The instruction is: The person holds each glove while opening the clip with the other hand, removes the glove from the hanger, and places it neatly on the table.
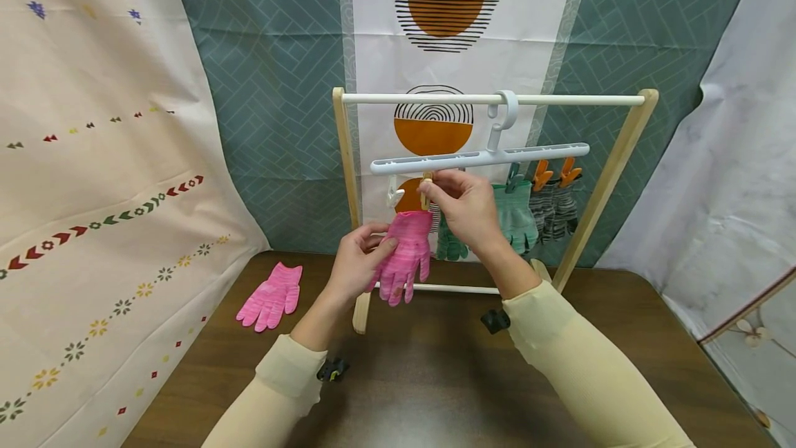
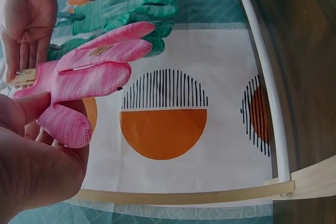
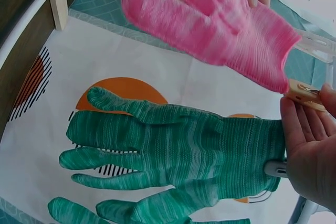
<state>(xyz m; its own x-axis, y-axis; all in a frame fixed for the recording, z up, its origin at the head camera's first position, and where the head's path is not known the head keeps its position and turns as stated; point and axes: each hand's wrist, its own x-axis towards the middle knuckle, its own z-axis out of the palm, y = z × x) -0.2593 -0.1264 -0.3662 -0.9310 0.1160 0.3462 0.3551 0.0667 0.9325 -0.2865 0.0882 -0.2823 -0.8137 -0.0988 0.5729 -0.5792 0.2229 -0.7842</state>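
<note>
My left hand grips a pink knit glove by its side, thumb across the front, the glove's fingers pointing down. With thumb and fingers my right hand pinches a wooden clothespin just under the pale blue hanger. In the right wrist view the clothespin's tip is at a corner of the pink cuff. A green glove hangs beside my right hand, held by a grey clip. Another pink glove lies flat on the table at the left.
The hanger hooks over the white rail of a wooden-sided rack. A white clip hangs near its left end. Toward the right hang light green gloves and dark striped gloves under orange clips. Patterned cloth stands behind.
</note>
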